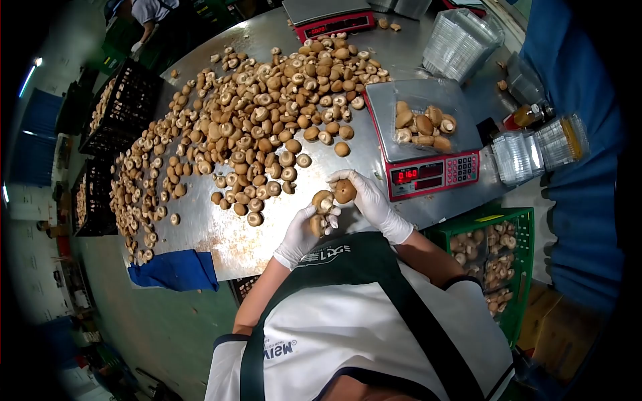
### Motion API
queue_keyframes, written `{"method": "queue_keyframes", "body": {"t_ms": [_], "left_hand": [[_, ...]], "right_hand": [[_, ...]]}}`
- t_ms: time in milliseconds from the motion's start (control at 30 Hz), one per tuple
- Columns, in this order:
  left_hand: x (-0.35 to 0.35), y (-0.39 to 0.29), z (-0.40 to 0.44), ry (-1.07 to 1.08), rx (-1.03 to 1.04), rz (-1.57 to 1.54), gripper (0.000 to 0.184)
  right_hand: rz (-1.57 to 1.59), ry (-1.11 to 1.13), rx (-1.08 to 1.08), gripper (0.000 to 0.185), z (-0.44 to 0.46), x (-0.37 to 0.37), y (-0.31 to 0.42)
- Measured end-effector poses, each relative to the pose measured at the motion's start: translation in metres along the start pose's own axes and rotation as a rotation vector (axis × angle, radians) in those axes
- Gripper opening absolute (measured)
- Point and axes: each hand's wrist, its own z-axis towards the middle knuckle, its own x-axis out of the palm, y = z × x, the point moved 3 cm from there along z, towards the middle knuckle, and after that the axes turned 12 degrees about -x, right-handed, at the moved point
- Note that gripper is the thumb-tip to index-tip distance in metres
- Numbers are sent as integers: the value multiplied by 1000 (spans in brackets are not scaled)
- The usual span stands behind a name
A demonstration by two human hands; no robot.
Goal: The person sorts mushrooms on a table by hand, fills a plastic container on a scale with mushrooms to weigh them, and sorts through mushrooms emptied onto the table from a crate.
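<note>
White gloves cover both hands, which meet over the near edge of the metal table (pixel 231 257). My left hand (pixel 297 235) is closed around mushrooms (pixel 318 225), some with pale stems showing. Close beside it, my right hand (pixel 364 197) holds a brown mushroom cap (pixel 344 192) between thumb and fingers. Beyond the hands spreads a large heap of brown mushrooms (pixel 247 113). To the right, a clear tray of mushrooms (pixel 424 125) rests on the steel plate of a red scale (pixel 433 175) with a lit display.
Stacked clear trays (pixel 461 47) stand at the back right, more trays (pixel 518 157) beside the scale. A second red scale (pixel 334 25) is at the back. A green crate (pixel 523 267) holds packed mushrooms. Black crates (pixel 124 107) and a blue cloth (pixel 175 270) lie left. Another person (pixel 150 13) works back left.
</note>
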Motion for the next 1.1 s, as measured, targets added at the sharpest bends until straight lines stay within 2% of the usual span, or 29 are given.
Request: {"method": "queue_keyframes", "body": {"t_ms": [100, 200, 300, 367, 433, 467, 500, 567, 633, 767, 867, 967, 1033, 1067, 1100], "left_hand": [[6, 0, 4, 4, 17, 40, 53], [13, -1, 7, 10, 34, 89, 57], [21, -3, 7, 0, 70, 111, 57], [30, -2, 9, -25, 94, 103, 56], [22, 2, 15, -108, 61, 152, 54], [16, 2, 23, -103, 62, 191, 48], [24, -1, 29, -124, 71, 238, 49], [42, -12, 48, -150, 75, 385, 51], [74, -28, 74, -155, 156, 601, 49], [148, -67, 129, -202, 368, 937, 41], [185, -87, 176, -201, 544, 1024, 38], [202, -91, 216, -222, 553, 1051, 40], [195, -88, 241, -263, 682, 1258, 42], [185, -84, 253, -367, 793, 1536, 45], [185, -78, 256, -451, 747, 1825, 46]], "right_hand": [[3, -20, -9, 44, -2, -3, 6], [-131, 24, -102, 41, -3, -9, 13], [117, -11, 49, 38, -5, -14, 10], [-40, -12, 73, 28, -7, -14, 14], [-39, 16, 11, 21, -9, -19, 7], [-82, -7, -39, 16, -8, -19, 6], [-121, -25, -11, 17, -9, -22, 7], [-181, -126, -120, 19, -4, -34, 8], [-358, -198, -221, 21, 5, -57, 26], [-494, -443, -379, 33, 23, -124, 87], [-582, -641, -372, 34, 18, -172, 113], [-695, -701, -396, 34, 10, -201, 122], [-710, -720, -386, 34, 5, -213, 119], [-709, -724, -374, 34, 4, -216, 115], [-709, -727, -363, 33, 2, -219, 110]]}}
